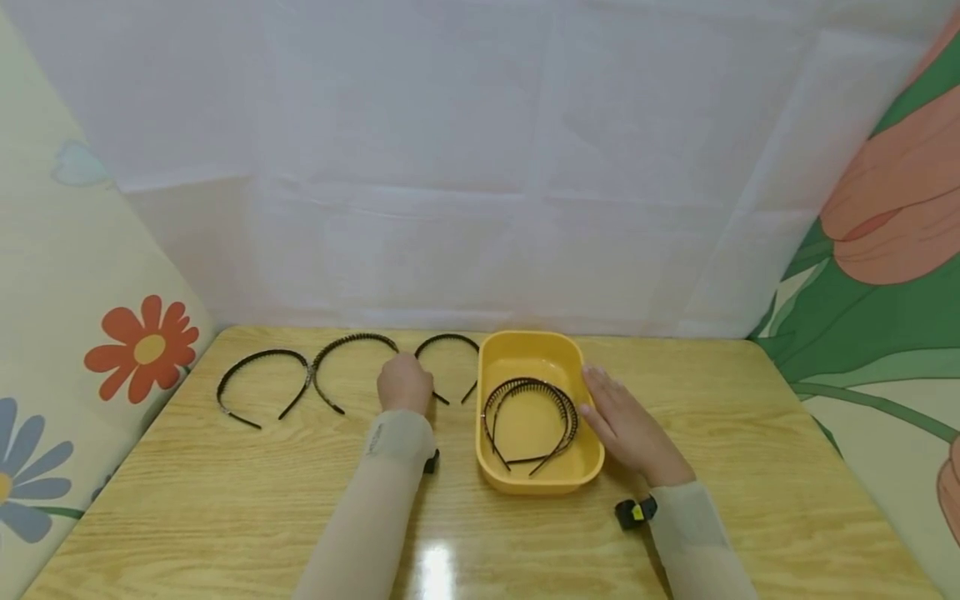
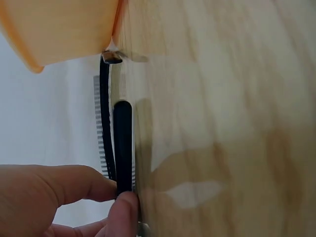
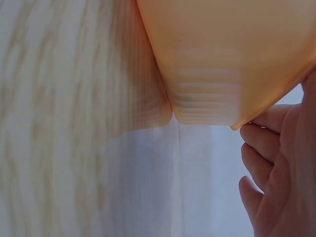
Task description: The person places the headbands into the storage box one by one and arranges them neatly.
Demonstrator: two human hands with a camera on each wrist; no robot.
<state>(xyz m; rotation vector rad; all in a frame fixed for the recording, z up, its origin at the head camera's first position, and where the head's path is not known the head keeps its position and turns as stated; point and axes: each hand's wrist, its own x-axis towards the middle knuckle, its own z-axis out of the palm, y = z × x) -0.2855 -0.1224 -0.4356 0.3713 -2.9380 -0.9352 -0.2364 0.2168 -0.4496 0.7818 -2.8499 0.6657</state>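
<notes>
My left hand (image 1: 405, 383) is among the black headbands, between the toothed middle one (image 1: 356, 337) and the one nearest the basket (image 1: 447, 337). In the left wrist view, its thumb and fingers pinch a black headband leg (image 2: 123, 143) low over the table, the rounded tip sticking out past them. My right hand (image 1: 633, 429) rests with straight fingers along the right rim of a yellow plastic basket (image 1: 540, 485). Inside the basket lie overlapping black headbands (image 1: 528, 383), some toothed. The right wrist view shows fingers (image 3: 261, 140) at the basket's rim from outside.
Another black headband (image 1: 262, 353) lies at the far left of the wooden table (image 1: 247, 517), its side meeting the middle one. A white cloth (image 1: 412, 208) hangs behind the back edge. Flower-patterned fabric (image 1: 45, 350) borders both sides.
</notes>
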